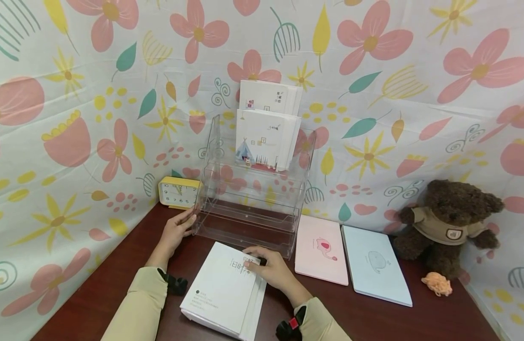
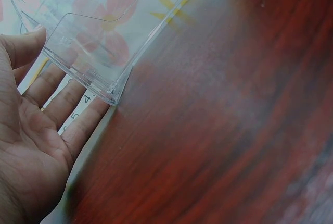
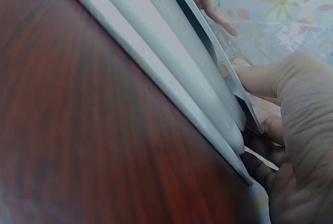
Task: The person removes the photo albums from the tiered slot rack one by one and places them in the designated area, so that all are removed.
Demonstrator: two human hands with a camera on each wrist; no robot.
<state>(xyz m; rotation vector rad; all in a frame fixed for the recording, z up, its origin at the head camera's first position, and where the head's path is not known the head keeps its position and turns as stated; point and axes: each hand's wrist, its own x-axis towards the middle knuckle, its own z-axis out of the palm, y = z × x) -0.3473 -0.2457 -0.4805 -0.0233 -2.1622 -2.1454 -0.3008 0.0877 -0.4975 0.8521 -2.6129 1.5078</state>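
Observation:
A clear tiered display rack (image 1: 249, 222) stands against the back cloth, with white notebooks (image 1: 266, 139) propped in its upper tiers. My left hand (image 1: 176, 232) touches the rack's left front corner. Its fingers (image 2: 78, 122) reach out nearly straight along the outside of the side panel, and the thumb lies near the panel's edge. In front of the rack lies a stack of white notebooks (image 1: 225, 293). My right hand (image 1: 268, 267) grips the stack's far right corner. In the right wrist view, the thumb is on the top cover and the other fingers curl round the edges.
A yellow clock (image 1: 179, 192) stands just left of the rack. On the right lie a pink notebook (image 1: 321, 251) and a light blue notebook (image 1: 376, 265). Farther right sits a brown teddy bear (image 1: 451, 232), with a small orange ball (image 1: 437, 284) in front of it.

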